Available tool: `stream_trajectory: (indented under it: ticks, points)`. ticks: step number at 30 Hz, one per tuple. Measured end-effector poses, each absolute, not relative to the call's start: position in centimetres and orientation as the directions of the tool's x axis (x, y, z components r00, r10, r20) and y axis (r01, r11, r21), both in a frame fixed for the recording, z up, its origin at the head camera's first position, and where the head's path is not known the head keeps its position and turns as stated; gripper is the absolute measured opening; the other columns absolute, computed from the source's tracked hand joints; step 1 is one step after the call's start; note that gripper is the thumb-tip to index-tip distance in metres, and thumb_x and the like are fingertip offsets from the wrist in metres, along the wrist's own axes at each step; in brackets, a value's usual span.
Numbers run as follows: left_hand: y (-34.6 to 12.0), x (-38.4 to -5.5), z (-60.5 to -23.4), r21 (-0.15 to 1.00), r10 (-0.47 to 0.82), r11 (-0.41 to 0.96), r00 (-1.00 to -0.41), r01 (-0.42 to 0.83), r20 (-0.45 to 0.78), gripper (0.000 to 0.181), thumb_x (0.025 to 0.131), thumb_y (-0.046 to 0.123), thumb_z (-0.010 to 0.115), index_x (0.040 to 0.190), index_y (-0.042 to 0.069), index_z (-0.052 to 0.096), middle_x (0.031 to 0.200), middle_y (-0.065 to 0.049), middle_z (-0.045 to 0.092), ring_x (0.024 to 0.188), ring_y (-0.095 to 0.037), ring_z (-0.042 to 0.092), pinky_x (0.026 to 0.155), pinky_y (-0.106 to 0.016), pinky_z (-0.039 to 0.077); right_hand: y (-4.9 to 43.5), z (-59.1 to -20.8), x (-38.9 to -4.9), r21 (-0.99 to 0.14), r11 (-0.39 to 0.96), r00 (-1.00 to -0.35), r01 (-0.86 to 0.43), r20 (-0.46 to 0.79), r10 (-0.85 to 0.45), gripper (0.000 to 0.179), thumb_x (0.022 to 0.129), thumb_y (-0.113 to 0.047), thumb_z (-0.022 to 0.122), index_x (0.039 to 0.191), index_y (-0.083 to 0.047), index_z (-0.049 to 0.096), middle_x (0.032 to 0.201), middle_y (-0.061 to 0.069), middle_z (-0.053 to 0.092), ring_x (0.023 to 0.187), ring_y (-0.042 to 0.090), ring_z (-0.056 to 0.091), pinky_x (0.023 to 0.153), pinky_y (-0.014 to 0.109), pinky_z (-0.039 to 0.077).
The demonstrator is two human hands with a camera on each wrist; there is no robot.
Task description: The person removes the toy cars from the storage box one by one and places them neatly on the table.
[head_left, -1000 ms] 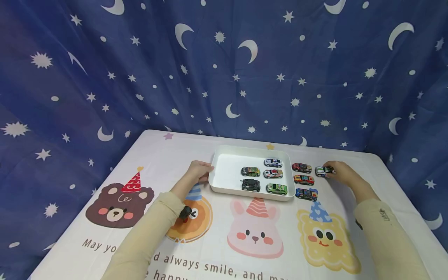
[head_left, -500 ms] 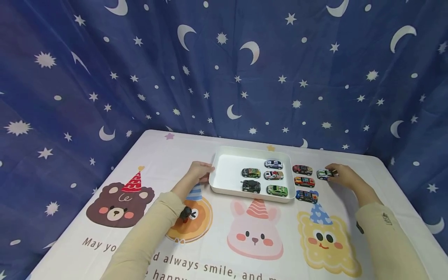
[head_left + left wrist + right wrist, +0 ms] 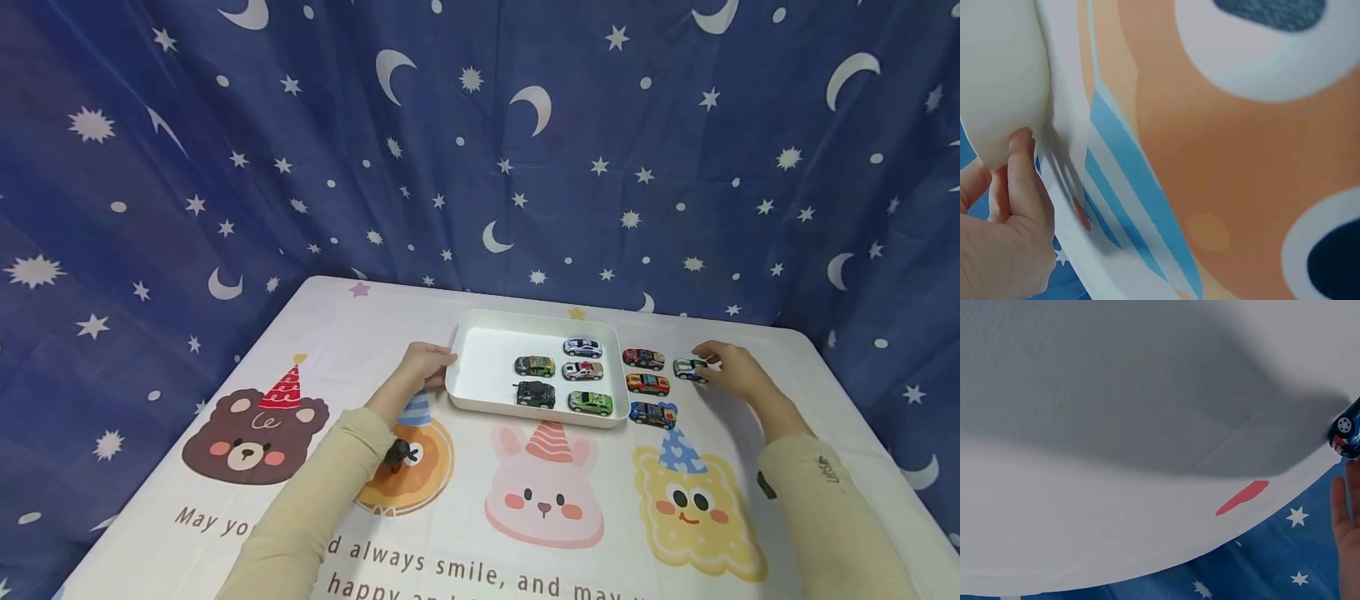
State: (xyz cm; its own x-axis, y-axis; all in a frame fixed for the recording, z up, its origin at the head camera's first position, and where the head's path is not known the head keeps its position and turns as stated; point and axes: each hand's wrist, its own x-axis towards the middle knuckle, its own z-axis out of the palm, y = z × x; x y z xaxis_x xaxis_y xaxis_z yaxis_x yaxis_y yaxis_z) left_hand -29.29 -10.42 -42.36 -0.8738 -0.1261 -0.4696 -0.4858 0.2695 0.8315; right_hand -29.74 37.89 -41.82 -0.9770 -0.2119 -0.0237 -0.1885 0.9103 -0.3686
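My left hand [image 3: 423, 365] pinches the left end of a white tray [image 3: 480, 405]; in the left wrist view thumb and fingers close on its rim. Inside the tray stand several small toy cars, among them a green car [image 3: 590, 403] and a black tank-like car [image 3: 534, 394]. Beside its right wall a red-black car [image 3: 643, 359], an orange car [image 3: 648, 384] and a blue car [image 3: 652, 414] form a column. My right hand [image 3: 738, 377] is at a white-green car [image 3: 688, 369], fingers fairly straight and loose around its right end. In the right wrist view, fingers sit just below a car [image 3: 1347, 432].
A tablecloth with cartoon prints [image 3: 543, 500] covers the table. A blue star-and-moon curtain [image 3: 480, 167] hangs behind it. Dark wrist-worn devices show at the left cuff [image 3: 396, 452] and right cuff [image 3: 765, 485].
The right fingers have loosened from the white-green car, which stays to the right of the column. The left hand and tray keep their place; the head view shifts slightly.
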Motion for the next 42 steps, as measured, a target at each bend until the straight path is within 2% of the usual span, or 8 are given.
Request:
stream_trajectory:
  ticks: [13,21,33,42]
  points:
    - [-10.4,-29.5,-42.5,0.82,-0.141,0.286,-0.868,-0.496,-0.476,0.034,0.089,0.016,0.065,0.122,0.006,0.061,0.114,-0.014,0.066,0.064,-0.006,0.059,0.053,-0.015,0.053,35.4,-40.8,-28.9,-0.433,0.871,-0.972,-0.233,0.103,-0.209,0.033,0.088,-0.002,0.059,0.118,0.011,0.055,0.115,0.032,0.058,0.105,0.047,0.053,0.091,0.059,0.046]
    - [-10.6,-29.4,-42.8,0.83,-0.126,0.278,-0.875,-0.484,-0.468,0.036,0.09,0.017,0.065,0.123,0.006,0.06,0.118,-0.014,0.064,0.075,-0.009,0.061,0.061,-0.016,0.056,33.7,-40.7,-28.8,-0.446,0.843,-0.953,-0.3,0.185,-0.241,0.03,0.088,-0.001,0.061,0.116,0.01,0.057,0.113,0.031,0.06,0.103,0.046,0.056,0.089,0.058,0.048]
    - [-10.6,-29.3,-42.4,0.847,-0.095,0.237,-0.879,-0.477,-0.468,0.036,0.09,0.014,0.065,0.123,0.003,0.059,0.118,-0.016,0.063,0.075,-0.01,0.063,0.063,-0.018,0.058,31.0,-39.8,-28.8,-0.463,0.823,-0.944,-0.33,0.176,-0.28,0.032,0.088,-0.002,0.06,0.119,0.009,0.056,0.119,0.029,0.058,0.109,0.044,0.053,0.093,0.059,0.046]
    - [-10.6,-29.2,-42.6,0.841,-0.091,0.28,-0.885,-0.464,-0.457,0.037,0.09,0.017,0.064,0.124,0.004,0.059,0.113,-0.014,0.065,0.065,-0.006,0.06,0.057,-0.016,0.056,28.2,-40.2,-28.2,-0.513,0.803,-0.952,-0.304,0.202,-0.232,0.03,0.089,-0.004,0.062,0.116,0.008,0.059,0.114,0.028,0.061,0.105,0.042,0.056,0.089,0.053,0.052]
